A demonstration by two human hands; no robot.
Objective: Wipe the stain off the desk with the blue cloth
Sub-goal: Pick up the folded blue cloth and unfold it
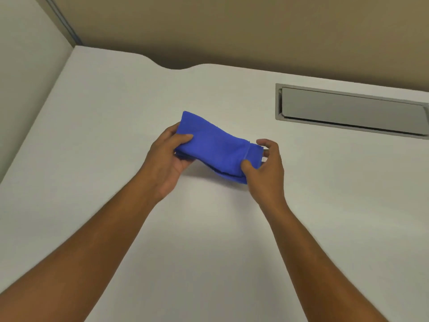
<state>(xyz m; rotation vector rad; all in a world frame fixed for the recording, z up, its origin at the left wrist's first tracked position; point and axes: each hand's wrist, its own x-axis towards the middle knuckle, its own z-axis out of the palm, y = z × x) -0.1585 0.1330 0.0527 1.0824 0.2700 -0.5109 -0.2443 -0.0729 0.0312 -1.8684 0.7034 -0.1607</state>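
Observation:
A folded blue cloth (216, 147) hangs just above the middle of the white desk (116, 108), held between both hands. My left hand (166, 161) grips its left end, thumb on top and fingers underneath. Pinching the right end is my right hand (267, 168), with the thumb on the cloth and the fingers curled behind it. The cloth sags slightly and casts a soft shadow on the desk below. I see no stain on the visible desk surface.
A grey cable-tray flap (350, 110) is set into the desk at the back right. A tan partition (232, 26) runs along the far edge and a pale wall panel (25, 66) closes the left side. The desk's rear edge has a curved notch (176, 67).

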